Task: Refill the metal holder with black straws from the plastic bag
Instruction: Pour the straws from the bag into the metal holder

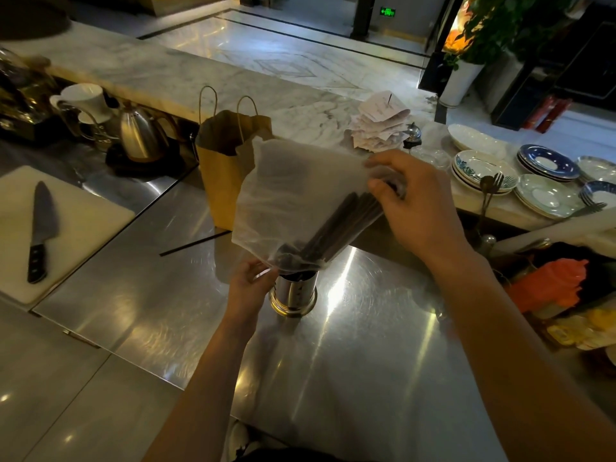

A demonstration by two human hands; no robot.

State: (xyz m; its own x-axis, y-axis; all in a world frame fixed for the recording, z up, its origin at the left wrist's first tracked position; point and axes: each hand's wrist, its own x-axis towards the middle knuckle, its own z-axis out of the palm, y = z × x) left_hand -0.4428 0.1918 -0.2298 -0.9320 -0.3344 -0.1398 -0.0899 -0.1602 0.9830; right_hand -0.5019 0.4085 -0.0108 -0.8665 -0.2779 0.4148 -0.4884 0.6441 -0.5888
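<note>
hands (411, 201) tilting plastic bag (296, 195), metal holder (293, 293)

Left hand (248, 284) pinching low, right hand (413, 203) clenched high

Black straws (340, 225) blurred behind cloudy plastic bag (293, 191); metal holder (293, 293) contents unclear.

black straws (343, 225) in translucent whitish plastic bag (283, 195), shiny silver metal holder (293, 293), brown paper bag (226, 168), blue-patterned plates (546, 161)
</note>
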